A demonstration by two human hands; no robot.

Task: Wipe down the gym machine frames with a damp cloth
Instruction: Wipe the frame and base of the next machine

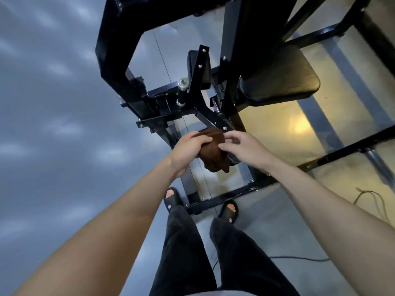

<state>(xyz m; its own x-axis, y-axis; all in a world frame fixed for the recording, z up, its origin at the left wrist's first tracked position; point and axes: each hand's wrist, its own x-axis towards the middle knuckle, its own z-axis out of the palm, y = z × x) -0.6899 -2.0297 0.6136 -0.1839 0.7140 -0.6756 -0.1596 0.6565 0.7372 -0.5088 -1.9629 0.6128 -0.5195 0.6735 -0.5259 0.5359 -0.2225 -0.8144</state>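
Left hand (188, 149): fingers curled over the top of the cloth (213, 150), gripping it from the left side; knuckles up, forearm reaching in from the lower left.

Right hand (245, 149): fingers loosely bent, thumb and fingertips at the cloth's right edge. It touches the fabric there; whether it truly pinches it cannot be told.

Cloth: brown, bunched, held between the two hands, its lower part hanging in a fold below them. Its upper edge lies against or just before the lower end of a slanted black bar of the frame (119, 60); contact with the bar cannot be told for sure.

Frame: black painted steel, angular, rising away from the viewer, with silver bolts at the joints. A base rail (215, 201) runs along the floor just beyond the feet.

Seat pad (280, 82): black, padded, right of the central upright, above the hands in the picture.

Small pad (195, 67): black, behind a bolted bracket near the middle of the machine.

Peg (182, 89): short black post with a silver cap, left of the bracket.

Floor (53, 124): grey and glossy, with pale reflected patches; a warm yellow glare to the right, under the seat pad.

Sandals (172, 199): black, open-toed, one to either side of the base rail's near end; dark trousers above them.

Cables (372, 199): thin, dark, loose on the floor at the right and lower right.
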